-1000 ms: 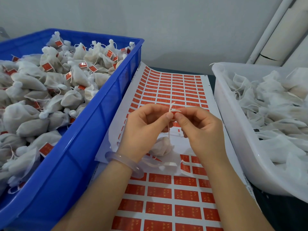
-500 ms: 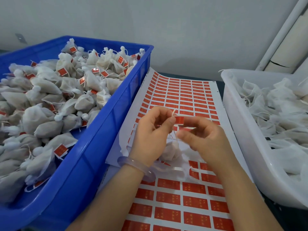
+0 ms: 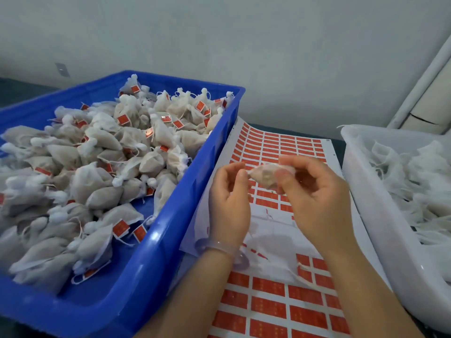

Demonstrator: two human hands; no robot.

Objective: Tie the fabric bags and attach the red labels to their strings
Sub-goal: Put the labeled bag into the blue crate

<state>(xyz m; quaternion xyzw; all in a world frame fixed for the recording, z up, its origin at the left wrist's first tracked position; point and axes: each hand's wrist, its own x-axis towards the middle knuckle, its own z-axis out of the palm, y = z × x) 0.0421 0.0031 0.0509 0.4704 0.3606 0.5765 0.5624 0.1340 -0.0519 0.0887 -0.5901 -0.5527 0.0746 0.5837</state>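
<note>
flanking label sheet: blue crate, tub

Blue crate, white tub, translucent bracelet

Mount: head-worn, wide-angle.
Facing: forward and down, toward a wall.
Nearness: close over the left hand and right hand, mid-frame.
Edges: blue crate left, white tub right.

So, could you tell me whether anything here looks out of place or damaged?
Nothing looks spilled or damaged. The upper label sheet lies slightly askew: its left edge curls up against the blue crate, and its largely peeled near end overlaps the lower label sheet.
</note>
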